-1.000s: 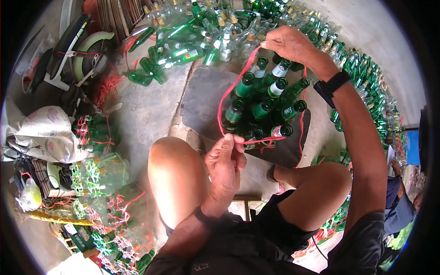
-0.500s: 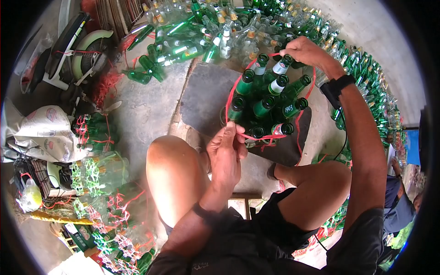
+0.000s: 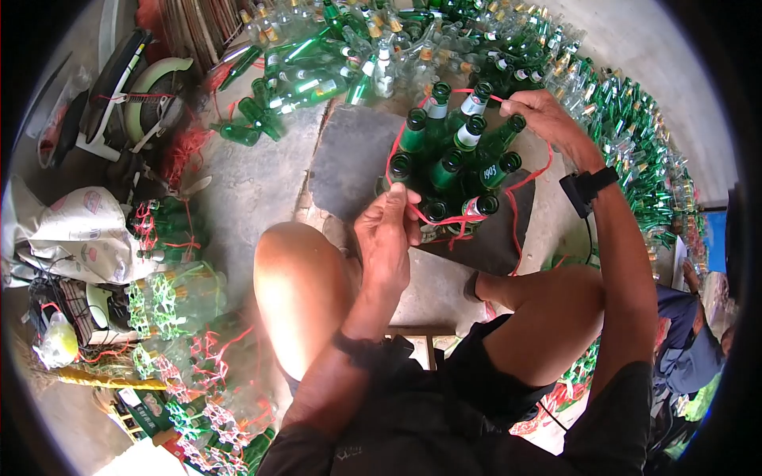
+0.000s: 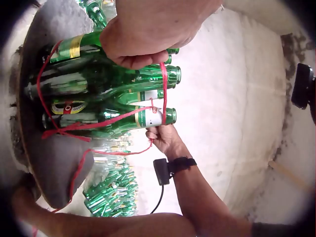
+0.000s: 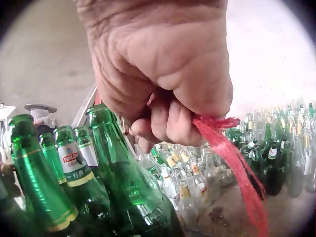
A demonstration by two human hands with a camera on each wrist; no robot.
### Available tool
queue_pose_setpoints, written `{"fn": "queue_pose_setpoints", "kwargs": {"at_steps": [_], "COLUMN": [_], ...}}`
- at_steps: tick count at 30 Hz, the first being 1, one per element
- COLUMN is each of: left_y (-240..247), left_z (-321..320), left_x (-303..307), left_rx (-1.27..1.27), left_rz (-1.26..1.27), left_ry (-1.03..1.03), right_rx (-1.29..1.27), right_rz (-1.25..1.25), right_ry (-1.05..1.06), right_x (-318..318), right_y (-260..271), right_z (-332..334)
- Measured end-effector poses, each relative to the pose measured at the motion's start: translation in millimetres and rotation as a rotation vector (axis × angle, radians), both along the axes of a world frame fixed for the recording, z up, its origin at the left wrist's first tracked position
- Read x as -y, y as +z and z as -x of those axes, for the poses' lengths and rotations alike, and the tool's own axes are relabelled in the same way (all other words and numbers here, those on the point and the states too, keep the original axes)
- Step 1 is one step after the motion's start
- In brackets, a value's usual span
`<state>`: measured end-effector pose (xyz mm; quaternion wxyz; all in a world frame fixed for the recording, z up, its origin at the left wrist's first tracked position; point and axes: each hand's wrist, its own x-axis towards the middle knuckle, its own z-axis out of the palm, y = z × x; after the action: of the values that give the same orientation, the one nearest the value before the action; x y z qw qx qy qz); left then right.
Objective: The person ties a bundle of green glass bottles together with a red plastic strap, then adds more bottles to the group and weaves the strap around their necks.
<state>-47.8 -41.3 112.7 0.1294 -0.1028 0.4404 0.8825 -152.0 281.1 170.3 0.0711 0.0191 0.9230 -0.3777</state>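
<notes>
A tight cluster of green glass bottles point(image 3: 451, 163) stands upright on a dark slab point(image 3: 349, 155). Red plastic twine point(image 3: 533, 176) loops around the bottle necks. At the near left of the cluster, my left hand point(image 3: 386, 230) pinches the loop between thumb and fingers. My right hand point(image 3: 544, 119) grips the twine at the far right side, its fingers curled in the right wrist view, where a frayed red end point(image 5: 232, 158) hangs from the fist. Lower down, another red strand point(image 4: 108, 121) crosses the bottle bodies in the left wrist view.
Loose green and clear bottles point(image 3: 317, 83) lie heaped behind, and many more point(image 3: 659, 159) line the right wall. Netted bottle bundles point(image 3: 178, 301), a white sack point(image 3: 79, 230) and a wheeled machine point(image 3: 151, 95) stand at left. Another person point(image 3: 686, 341) is at far right.
My right hand has come down and to the right from above the far bottles, bringing the twine loop lower around the necks. My left hand keeps its pinch, shifted slightly up in view.
</notes>
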Motion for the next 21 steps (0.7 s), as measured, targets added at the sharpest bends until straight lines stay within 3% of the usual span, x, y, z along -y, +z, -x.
{"fn": "queue_pose_setpoints", "kwargs": {"at_steps": [2, 5, 12, 14, 18, 21], "left_y": [1, 1, 1, 0, 1, -1], "left_z": [1, 1, 3, 4, 2, -5], "left_x": [-1, 0, 3, 4, 7, 7], "left_rx": [0.016, 0.001, -0.012, -0.023, -0.048, -0.062], "left_rz": [-0.004, 0.046, 0.067, 0.084, 0.093, 0.137], "left_ry": [-0.003, -0.015, -0.036, -0.057, -0.063, -0.043], "right_rx": [-0.206, -0.192, -0.144, -0.383, -0.41, -0.441], "right_rz": [0.012, -0.052, -0.12, -0.14, -0.168, -0.348], "right_ry": [0.115, 0.206, 0.106, 0.18, 0.12, 0.037], "right_x": [-17, -17, -18, -8, 9, 14], "right_y": [-23, -20, -31, -29, -25, -29], "right_z": [3, -13, -42, -54, -75, -84]}}
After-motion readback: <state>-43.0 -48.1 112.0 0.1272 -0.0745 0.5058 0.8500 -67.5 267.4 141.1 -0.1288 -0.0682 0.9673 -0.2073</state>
